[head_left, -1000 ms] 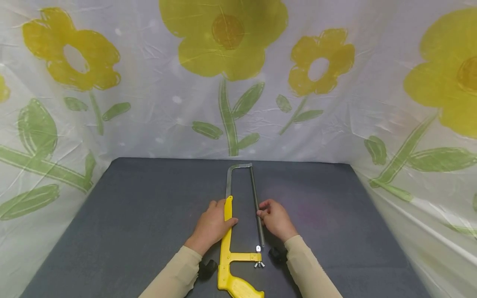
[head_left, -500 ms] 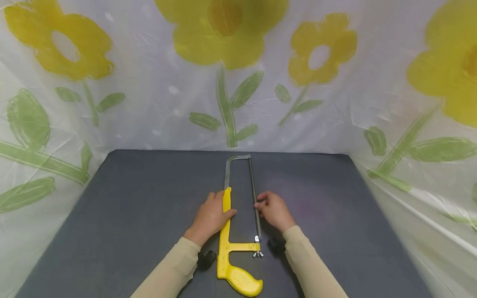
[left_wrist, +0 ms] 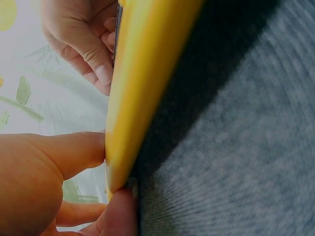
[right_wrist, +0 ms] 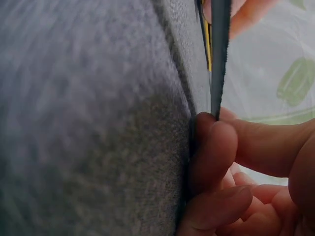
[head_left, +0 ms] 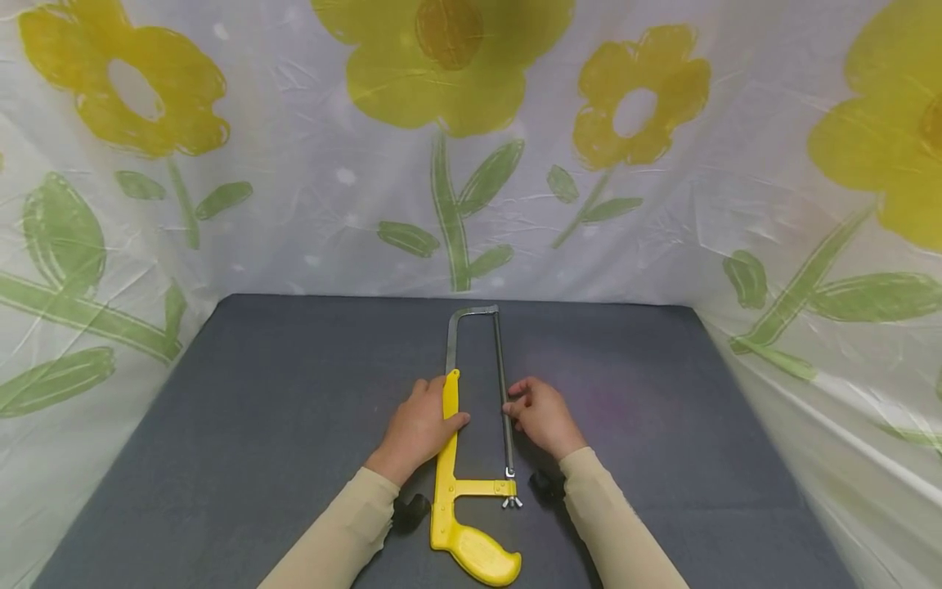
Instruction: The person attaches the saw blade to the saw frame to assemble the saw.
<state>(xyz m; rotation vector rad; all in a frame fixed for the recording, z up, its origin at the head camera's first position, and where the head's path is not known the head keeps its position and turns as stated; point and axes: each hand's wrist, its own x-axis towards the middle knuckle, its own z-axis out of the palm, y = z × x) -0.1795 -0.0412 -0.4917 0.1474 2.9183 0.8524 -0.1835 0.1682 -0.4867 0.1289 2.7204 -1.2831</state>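
Head view, and leftmost on the dark tabletop point(head_left: 294, 393) it's the left hand point(head_left: 415, 427), gripping the yellow frame point(head_left: 450, 399) of the hacksaw point(head_left: 445, 474), thumb laid over the bar! That hacksaw lies lengthwise through the middle of the tabletop, its silver bow point(head_left: 451, 343) up by the far edge, its yellow handle point(head_left: 486, 556) down toward the near side. Across we go: the yellow crossbar point(head_left: 480, 488), a wing nut point(head_left: 511, 502) at its tip, the blade point(head_left: 501, 360) running from the bow down to a small metal post point(head_left: 510, 473); hooked there or not, too small to tell. And furthest right, the right hand point(head_left: 545, 419) pinches that blade between thumb and finger.
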